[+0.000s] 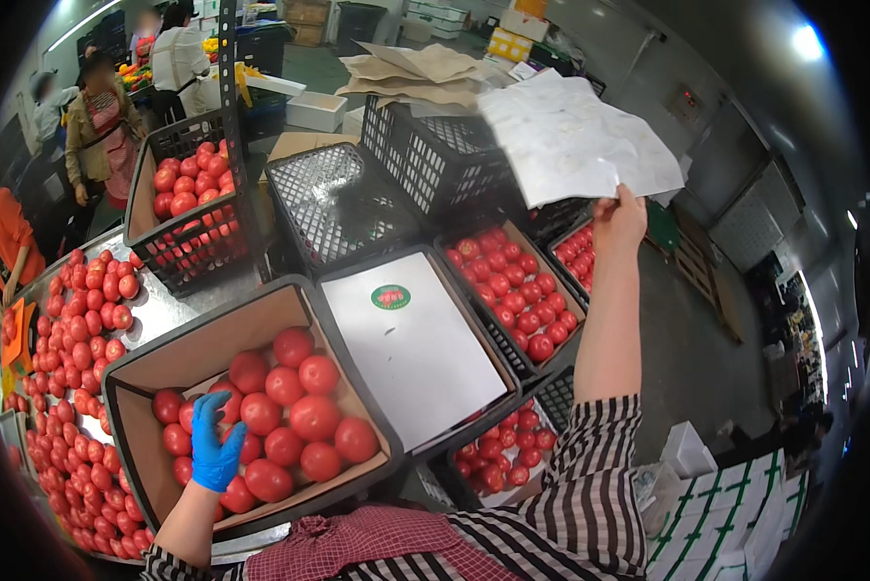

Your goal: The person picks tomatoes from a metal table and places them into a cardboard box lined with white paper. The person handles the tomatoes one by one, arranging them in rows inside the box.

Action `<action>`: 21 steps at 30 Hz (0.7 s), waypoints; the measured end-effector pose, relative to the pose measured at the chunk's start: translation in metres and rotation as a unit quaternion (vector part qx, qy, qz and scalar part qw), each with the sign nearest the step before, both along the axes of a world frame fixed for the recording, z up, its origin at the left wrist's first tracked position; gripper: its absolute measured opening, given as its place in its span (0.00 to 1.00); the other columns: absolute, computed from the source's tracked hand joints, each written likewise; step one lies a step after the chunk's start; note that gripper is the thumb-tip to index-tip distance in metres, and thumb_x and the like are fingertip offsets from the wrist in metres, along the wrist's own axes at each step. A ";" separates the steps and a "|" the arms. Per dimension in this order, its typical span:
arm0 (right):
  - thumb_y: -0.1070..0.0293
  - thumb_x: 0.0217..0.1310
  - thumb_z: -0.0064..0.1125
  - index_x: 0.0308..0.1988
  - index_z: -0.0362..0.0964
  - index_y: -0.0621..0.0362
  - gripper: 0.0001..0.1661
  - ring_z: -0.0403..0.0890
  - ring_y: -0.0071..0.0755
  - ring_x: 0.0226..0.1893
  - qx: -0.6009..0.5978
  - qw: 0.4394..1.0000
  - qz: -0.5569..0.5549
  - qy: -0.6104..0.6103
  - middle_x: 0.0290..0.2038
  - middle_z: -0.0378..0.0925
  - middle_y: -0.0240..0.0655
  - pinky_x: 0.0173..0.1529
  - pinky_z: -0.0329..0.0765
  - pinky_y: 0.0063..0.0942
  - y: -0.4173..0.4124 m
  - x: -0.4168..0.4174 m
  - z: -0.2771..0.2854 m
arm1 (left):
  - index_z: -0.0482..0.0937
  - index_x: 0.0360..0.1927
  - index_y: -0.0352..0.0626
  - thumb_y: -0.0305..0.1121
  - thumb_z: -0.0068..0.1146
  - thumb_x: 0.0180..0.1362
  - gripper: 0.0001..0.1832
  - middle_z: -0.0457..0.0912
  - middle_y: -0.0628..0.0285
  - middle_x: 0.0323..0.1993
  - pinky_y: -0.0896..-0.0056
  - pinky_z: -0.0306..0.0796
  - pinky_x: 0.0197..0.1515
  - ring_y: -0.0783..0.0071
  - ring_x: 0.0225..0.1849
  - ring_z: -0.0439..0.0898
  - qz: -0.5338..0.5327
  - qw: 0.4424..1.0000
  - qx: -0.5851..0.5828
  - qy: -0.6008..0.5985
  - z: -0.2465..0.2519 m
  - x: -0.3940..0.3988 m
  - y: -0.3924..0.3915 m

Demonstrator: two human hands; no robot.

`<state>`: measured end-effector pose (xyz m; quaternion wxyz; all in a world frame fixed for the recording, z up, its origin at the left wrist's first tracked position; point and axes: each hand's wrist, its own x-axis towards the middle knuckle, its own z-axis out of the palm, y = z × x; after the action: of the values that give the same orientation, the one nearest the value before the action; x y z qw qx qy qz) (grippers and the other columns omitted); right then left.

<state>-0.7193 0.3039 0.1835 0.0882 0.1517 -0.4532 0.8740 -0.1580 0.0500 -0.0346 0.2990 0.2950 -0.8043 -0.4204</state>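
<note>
My left hand (217, 444), in a blue glove, is over tomatoes (284, 386) in a black plastic crate (213, 328) lined with brown cardboard. Its fingers are curved and apart; I see nothing held between them, though contact with a tomato below cannot be told. My bare right hand (618, 219) stretches out to the far right, pinching the near edge of a creased white paper sheet (580, 134). The raised sheet hangs over the side of a stacked black crate (435, 156). Between my arms lies a crate covered by a white sheet (413, 356) with a green and red oval label.
Loose tomatoes (79, 356) cover a metal table (160, 309) at left. More tomato crates stand at upper left (188, 247) and right (511, 290). Brown paper sheets (420, 69) top the stacked crates. A metal post (228, 87) rises ahead. Several people are at far left.
</note>
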 end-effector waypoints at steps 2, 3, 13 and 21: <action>0.75 0.67 0.44 0.48 0.63 0.61 0.10 0.76 0.33 0.20 -0.007 1.000 -0.021 0.016 0.33 0.75 0.39 0.20 0.69 0.30 0.001 -0.062 0.012 | 0.72 0.55 0.45 0.23 0.63 0.50 0.27 0.71 0.58 0.53 0.63 0.71 0.54 0.62 0.54 0.74 0.021 1.000 -0.011 -0.012 -0.006 -0.005 -0.005; 0.74 0.68 0.45 0.49 0.62 0.61 0.11 0.77 0.35 0.21 -0.009 0.999 -0.030 0.023 0.35 0.75 0.40 0.21 0.71 0.31 -0.001 -0.090 0.018 | 0.72 0.55 0.45 0.23 0.63 0.50 0.27 0.71 0.58 0.53 0.63 0.71 0.53 0.62 0.55 0.73 0.026 1.000 -0.006 -0.014 -0.008 -0.008 -0.007; 0.62 0.69 0.53 0.61 0.60 0.66 0.28 0.75 0.53 0.55 0.166 0.958 0.223 -0.076 0.60 0.66 0.52 0.58 0.76 0.42 -0.092 -0.149 -0.055 | 0.73 0.54 0.41 0.30 0.63 0.56 0.21 0.73 0.58 0.49 0.67 0.70 0.54 0.64 0.53 0.74 0.092 0.995 0.031 -0.004 -0.018 0.008 -0.023; 0.71 0.66 0.55 0.46 0.77 0.61 0.11 0.77 0.17 0.27 0.458 0.801 0.342 0.178 0.33 0.80 0.29 0.31 0.72 0.15 -0.145 0.194 -0.111 | 0.74 0.58 0.42 0.29 0.55 0.64 0.19 0.78 0.63 0.53 0.71 0.72 0.54 0.74 0.52 0.76 0.128 0.928 0.291 0.195 -0.002 0.023 -0.078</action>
<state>-0.5251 0.1593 0.0726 -0.2169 0.4724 -0.6960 0.4953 -0.1353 -0.0279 -0.0364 0.4021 0.3822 -0.5279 -0.6431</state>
